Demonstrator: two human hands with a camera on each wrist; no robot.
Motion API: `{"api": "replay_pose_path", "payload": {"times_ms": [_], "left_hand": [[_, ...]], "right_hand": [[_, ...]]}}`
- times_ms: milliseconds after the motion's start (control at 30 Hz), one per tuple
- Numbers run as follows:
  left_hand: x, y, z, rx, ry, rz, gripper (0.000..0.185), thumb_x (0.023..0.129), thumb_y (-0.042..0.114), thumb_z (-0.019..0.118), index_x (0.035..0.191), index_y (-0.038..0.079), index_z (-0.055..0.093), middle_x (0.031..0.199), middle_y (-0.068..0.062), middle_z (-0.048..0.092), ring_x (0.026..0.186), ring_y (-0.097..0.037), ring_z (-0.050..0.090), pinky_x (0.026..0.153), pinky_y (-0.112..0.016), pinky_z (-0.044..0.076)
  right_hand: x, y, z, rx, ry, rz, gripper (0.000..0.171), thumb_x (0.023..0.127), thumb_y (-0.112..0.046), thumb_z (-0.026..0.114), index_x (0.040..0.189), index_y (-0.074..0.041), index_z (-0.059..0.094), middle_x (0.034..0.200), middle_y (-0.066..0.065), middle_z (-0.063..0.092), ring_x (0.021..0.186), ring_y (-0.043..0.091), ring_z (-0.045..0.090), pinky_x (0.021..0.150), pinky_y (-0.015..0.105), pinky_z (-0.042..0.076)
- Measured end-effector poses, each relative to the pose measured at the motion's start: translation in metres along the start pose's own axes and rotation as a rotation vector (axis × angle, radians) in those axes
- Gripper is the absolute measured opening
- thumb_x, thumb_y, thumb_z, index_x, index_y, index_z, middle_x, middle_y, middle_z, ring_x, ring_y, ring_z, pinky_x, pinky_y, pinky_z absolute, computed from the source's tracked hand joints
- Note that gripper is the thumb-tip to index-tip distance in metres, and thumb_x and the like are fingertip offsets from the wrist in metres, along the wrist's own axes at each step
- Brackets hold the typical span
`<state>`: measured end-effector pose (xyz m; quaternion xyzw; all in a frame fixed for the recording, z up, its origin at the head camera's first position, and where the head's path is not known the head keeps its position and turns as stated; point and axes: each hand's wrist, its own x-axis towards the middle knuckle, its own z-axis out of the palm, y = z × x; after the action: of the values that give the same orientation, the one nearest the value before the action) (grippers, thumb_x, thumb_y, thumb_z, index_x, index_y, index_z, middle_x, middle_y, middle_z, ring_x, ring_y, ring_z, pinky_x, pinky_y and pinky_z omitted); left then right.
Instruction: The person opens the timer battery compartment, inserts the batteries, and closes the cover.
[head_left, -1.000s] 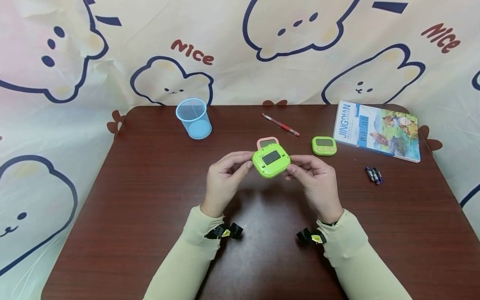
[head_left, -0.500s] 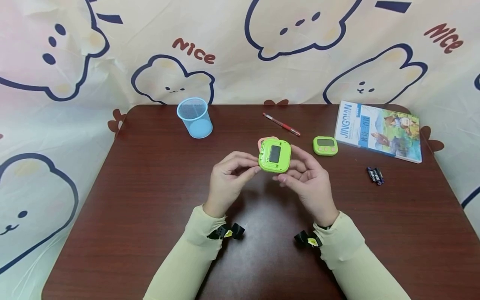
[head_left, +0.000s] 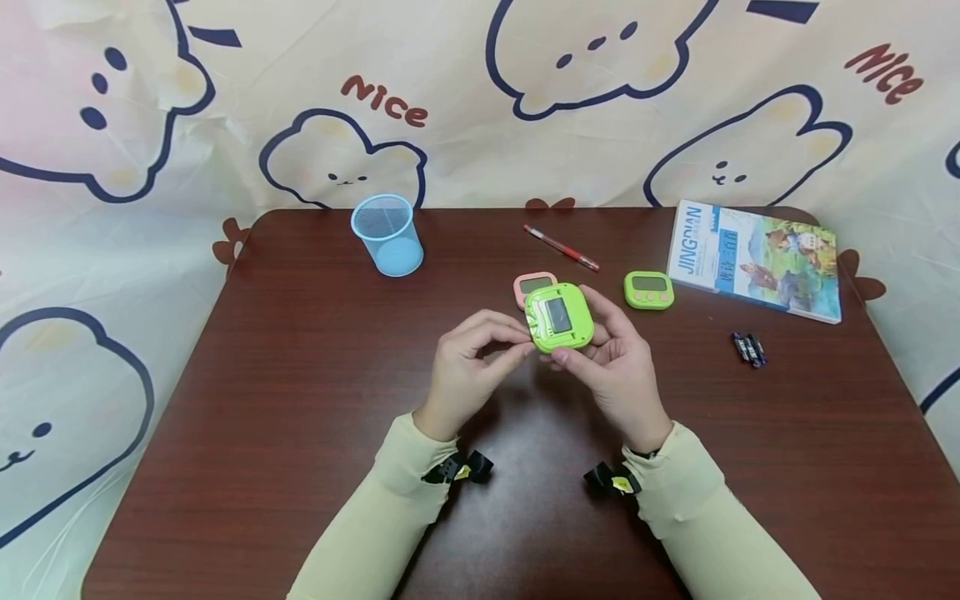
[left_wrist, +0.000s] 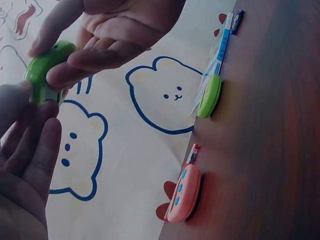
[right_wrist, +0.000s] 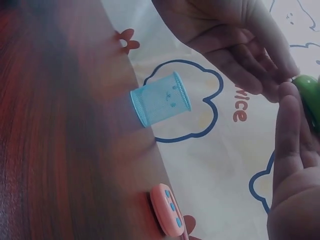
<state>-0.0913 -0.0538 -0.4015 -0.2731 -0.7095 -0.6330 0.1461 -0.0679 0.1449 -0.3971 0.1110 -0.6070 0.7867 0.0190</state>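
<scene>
Both hands hold a green digital timer (head_left: 566, 333) above the table, its face with a dark grey rectangle turned up. My left hand (head_left: 471, 371) pinches the left edge between thumb and fingertips. Around the right side, my right hand (head_left: 624, 379) grips it, thumb at the lower edge and fingers behind. The left wrist view shows the timer (left_wrist: 37, 75) edge-on between the fingers; only part of the timer (right_wrist: 311, 97) enters the right wrist view. Just behind it lies a pink timer (head_left: 527, 285), partly covered in the head view.
A second green timer (head_left: 648, 290) lies to the right, near several small batteries (head_left: 748, 350) and a book (head_left: 750, 260). At the back are a red pen (head_left: 562, 247) and a blue mesh pen cup (head_left: 390, 242). A printed cloth (head_left: 465, 158) hangs behind the table.
The green timer has turned in the hands and shifted slightly right. My right hand has moved its fingers behind the timer, and my left hand has come a little right with it.
</scene>
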Motion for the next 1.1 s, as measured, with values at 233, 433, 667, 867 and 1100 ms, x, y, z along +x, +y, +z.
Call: {"api": "replay_pose_path", "payload": {"times_ms": [233, 433, 667, 867, 1100], "left_hand": [[0.003, 0.000, -0.014, -0.154, -0.100, -0.201, 0.044, 0.085, -0.005, 0.077, 0.125, -0.002, 0.058, 0.110, -0.015, 0.069, 0.097, -0.022, 0.069, 0.084, -0.036, 0.060], [0.005, 0.000, -0.023, -0.233, -0.255, -0.314, 0.071, 0.082, -0.008, 0.078, 0.144, 0.006, 0.047, 0.125, -0.014, 0.065, 0.105, -0.026, 0.067, 0.093, -0.040, 0.057], [0.004, 0.003, -0.021, -0.226, -0.427, -0.369, 0.072, 0.081, -0.001, 0.082, 0.145, 0.011, 0.050, 0.127, -0.007, 0.063, 0.107, -0.022, 0.067, 0.094, -0.044, 0.056], [0.003, 0.003, -0.016, -0.199, -0.476, -0.361, 0.074, 0.082, 0.004, 0.083, 0.147, 0.014, 0.050, 0.119, -0.004, 0.066, 0.102, -0.020, 0.067, 0.092, -0.048, 0.056], [0.000, 0.000, -0.008, -0.200, -0.342, -0.305, 0.075, 0.080, -0.001, 0.083, 0.146, 0.013, 0.050, 0.116, -0.008, 0.066, 0.095, -0.020, 0.069, 0.085, -0.044, 0.059]], "right_hand": [[0.001, -0.004, -0.008, 0.049, -0.151, 0.051, 0.071, 0.088, 0.017, 0.064, 0.151, 0.000, 0.037, 0.116, 0.013, 0.068, 0.085, 0.024, 0.073, 0.075, 0.038, 0.062], [0.001, -0.004, -0.015, 0.054, -0.280, 0.086, 0.063, 0.090, 0.015, 0.050, 0.151, 0.004, 0.037, 0.131, 0.013, 0.059, 0.088, 0.023, 0.068, 0.073, 0.036, 0.062], [0.001, -0.005, -0.019, -0.057, -0.310, 0.134, 0.066, 0.082, 0.010, 0.040, 0.147, 0.001, 0.046, 0.121, 0.007, 0.062, 0.079, 0.022, 0.059, 0.057, 0.033, 0.054], [0.003, -0.005, -0.022, -0.115, -0.322, 0.137, 0.069, 0.080, 0.010, 0.039, 0.147, 0.001, 0.046, 0.126, 0.007, 0.060, 0.081, 0.023, 0.056, 0.055, 0.035, 0.052], [0.002, -0.004, -0.019, -0.179, -0.234, 0.017, 0.055, 0.092, 0.010, 0.045, 0.147, 0.001, 0.046, 0.112, 0.006, 0.062, 0.075, 0.021, 0.059, 0.059, 0.030, 0.054]]}}
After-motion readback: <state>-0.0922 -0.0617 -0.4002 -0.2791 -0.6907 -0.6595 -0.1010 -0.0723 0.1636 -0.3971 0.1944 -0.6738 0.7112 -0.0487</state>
